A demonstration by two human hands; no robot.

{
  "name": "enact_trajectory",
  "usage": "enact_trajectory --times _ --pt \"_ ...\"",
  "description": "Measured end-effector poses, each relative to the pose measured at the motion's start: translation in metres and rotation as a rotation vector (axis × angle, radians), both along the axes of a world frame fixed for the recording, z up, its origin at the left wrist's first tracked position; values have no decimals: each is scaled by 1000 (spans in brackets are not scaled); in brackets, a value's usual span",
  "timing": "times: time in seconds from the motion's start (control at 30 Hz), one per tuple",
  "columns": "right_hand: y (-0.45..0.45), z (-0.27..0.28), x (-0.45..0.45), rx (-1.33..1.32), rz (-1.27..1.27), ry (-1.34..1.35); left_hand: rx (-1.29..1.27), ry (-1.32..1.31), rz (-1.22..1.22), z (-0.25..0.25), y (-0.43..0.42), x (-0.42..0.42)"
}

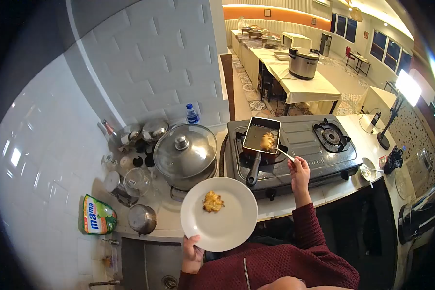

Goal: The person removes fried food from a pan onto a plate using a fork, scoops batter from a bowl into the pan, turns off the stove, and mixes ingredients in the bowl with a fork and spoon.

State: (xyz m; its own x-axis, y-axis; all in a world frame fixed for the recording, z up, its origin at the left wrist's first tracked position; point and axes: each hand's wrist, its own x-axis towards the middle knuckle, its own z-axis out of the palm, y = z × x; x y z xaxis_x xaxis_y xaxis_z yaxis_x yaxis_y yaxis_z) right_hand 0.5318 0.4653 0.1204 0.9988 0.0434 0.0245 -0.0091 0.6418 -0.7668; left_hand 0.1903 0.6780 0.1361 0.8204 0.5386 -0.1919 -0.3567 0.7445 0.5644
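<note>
My left hand [192, 251] grips the lower left rim of a round white plate [227, 227]. One browned fritter [212, 202] lies on the plate, left of its middle. My right hand [299, 170] is closed on the handle of a utensil [286, 155], whose far end reaches into a square pan [253, 137] beside the food there. That pan sits over the left burner of the dark gas stove [299, 174], its black handle [253, 169] pointing toward me. A browned piece of food [268, 141] is in the pan's right part.
Left of the stove stands a large pot with a glass lid [193, 152]. Glasses, a metal pot [142, 219] and a green pouch [99, 215] are near the left wall, above a sink [154, 261]. A small bowl [369, 172] and a lamp [396, 106] are at right.
</note>
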Motion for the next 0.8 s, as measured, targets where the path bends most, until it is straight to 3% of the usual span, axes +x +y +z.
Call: enact_trajectory --times 0.2,0.27,0.33,0.4,0.5,0.57,0.63,0.7,0.8 --pt "-2 0 -3 7 -4 -16 -34 84 -156 -23 -7 -10" --pt "-2 3 -5 9 -4 -11 395 175 -115 -72 -6 -14" --pt "-2 3 -4 12 -7 -15 344 140 -113 -63 -12 -7" --pt "-4 3 -4 9 -9 -23 -189 -14 -155 -40 -19 -4" --pt "-6 3 -4 -8 -11 -42 -151 -38 -151 -24 -26 0" --pt "-5 5 -4 -23 -16 -55 127 67 -161 -69 -15 -9" --pt "-4 7 -5 -29 -15 -50 144 90 -152 -51 -19 -6" --pt "-2 8 -5 -30 -8 -48 -97 29 -126 -13 -27 0" --pt "1 9 -5 -28 3 -47 -46 74 -148 -37 -18 -7"
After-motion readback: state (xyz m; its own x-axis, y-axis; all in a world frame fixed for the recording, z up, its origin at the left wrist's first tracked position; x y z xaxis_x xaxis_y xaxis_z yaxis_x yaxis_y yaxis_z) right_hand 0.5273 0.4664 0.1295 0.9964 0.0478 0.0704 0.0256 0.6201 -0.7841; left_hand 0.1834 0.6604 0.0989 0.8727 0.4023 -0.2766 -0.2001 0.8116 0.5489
